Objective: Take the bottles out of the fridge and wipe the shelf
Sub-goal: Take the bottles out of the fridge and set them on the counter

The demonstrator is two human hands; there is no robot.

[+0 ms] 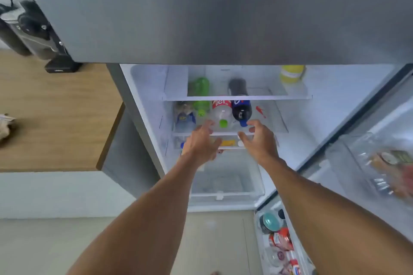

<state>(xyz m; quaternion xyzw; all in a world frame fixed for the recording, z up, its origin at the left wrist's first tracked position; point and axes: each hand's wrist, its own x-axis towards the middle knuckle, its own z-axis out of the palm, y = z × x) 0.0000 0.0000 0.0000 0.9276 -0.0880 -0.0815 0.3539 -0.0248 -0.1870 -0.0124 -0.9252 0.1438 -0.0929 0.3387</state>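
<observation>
1. Four bottles lie side by side on the fridge shelf [225,133] — blue-label [184,116], green [201,96], clear [222,110], dark [241,110].
2. Your left hand [202,143] is spread, fingers over the shelf's front edge.
3. Your right hand [259,138] is spread too — fingertips near the dark bottle's cap.

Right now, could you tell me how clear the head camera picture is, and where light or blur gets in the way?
Head view: soft all over, with wide-angle bending at the edges. The fridge interior is brightly lit, washing out the shelf front. Labels on the bottles are unreadable. The left hand and right hand are slightly motion-blurred, and the door bins on the right are smeared.
</observation>
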